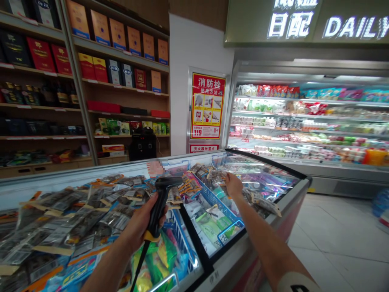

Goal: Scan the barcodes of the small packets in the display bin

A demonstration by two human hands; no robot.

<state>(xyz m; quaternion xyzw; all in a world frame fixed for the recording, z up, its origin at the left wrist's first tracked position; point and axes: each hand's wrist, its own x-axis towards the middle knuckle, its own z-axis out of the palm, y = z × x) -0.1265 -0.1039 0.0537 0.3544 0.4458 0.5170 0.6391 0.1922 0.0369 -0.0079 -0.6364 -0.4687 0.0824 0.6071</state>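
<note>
My left hand point(142, 223) is wrapped around the handle of a black barcode scanner point(159, 207) with a yellow base. Its head points right, and a black cable hangs from the bottom. Farther right, my right hand point(234, 185) is closed at the edge of a clear snack packet point(216, 175), over the glass-topped chest freezer point(209, 265). The fingertips are partly hidden, but they appear to pinch the packet. More brown snack packets point(261, 200) lie beside and below this hand. A large heap of similar packets point(88, 215) spreads across the freezer's left side.
Blue wire baskets point(219, 198) with bagged frozen goods sit inside the freezer. Behind it stand wooden shelves point(121, 52) of boxes and bottles, and a black case point(142, 145). A lit refrigerated display point(304, 125) fills the right. Tiled floor point(340, 243) runs alongside.
</note>
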